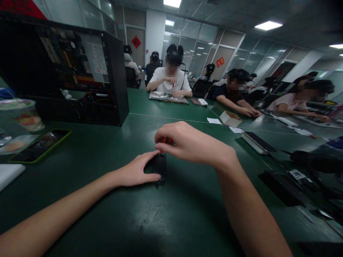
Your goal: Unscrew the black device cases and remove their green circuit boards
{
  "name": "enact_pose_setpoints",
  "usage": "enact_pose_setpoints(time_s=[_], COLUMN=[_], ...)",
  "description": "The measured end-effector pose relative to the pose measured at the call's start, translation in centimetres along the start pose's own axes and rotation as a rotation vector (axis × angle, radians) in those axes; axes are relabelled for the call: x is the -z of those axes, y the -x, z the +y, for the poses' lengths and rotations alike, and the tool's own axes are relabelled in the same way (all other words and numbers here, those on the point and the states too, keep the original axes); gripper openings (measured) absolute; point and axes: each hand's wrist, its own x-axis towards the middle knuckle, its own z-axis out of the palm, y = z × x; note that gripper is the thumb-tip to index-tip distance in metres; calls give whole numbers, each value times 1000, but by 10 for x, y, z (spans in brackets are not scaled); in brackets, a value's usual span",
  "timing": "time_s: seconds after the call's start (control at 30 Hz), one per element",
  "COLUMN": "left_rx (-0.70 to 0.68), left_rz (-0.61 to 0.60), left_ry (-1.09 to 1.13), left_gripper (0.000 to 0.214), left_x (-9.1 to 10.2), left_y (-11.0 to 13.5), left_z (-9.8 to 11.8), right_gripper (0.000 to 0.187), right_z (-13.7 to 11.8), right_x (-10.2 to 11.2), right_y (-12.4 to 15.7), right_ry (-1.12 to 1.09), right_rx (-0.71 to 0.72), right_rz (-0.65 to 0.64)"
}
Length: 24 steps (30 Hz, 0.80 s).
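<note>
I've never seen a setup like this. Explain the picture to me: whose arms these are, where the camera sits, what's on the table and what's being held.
There is no machine working here, only a person's two bare hands. The single picture comes from a camera worn on that person's head, looking forward and down. The left hand steadies a small black part on the green table. The right hand, just above it, holds a red-and-black tool, mostly hidden by the fingers. To the left are an open computer case, a phone and a plastic cup; farther right stands a small cardboard box. Other people sit beyond.
</note>
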Motion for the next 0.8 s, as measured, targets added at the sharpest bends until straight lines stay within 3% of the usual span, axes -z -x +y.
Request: enact_pose_setpoints(time_s=[0.23, 0.4, 0.63, 0.8], left_rx=[1, 20, 51, 26], left_rz=[6, -1, 3, -4], left_ry=[14, 13, -5, -6], left_gripper=[87, 87, 90, 86], left_x=[1, 2, 2, 0], left_y=[1, 1, 1, 0], left_z=[1, 1, 2, -2], right_gripper=[33, 15, 32, 15], right_z=[-1, -3, -3, -7], right_x=[-2, -1, -2, 0], right_y=[1, 1, 2, 2], right_ry=[-20, 42, 19, 60], right_rx=[23, -28, -19, -65], right_rz=[12, -1, -19, -18])
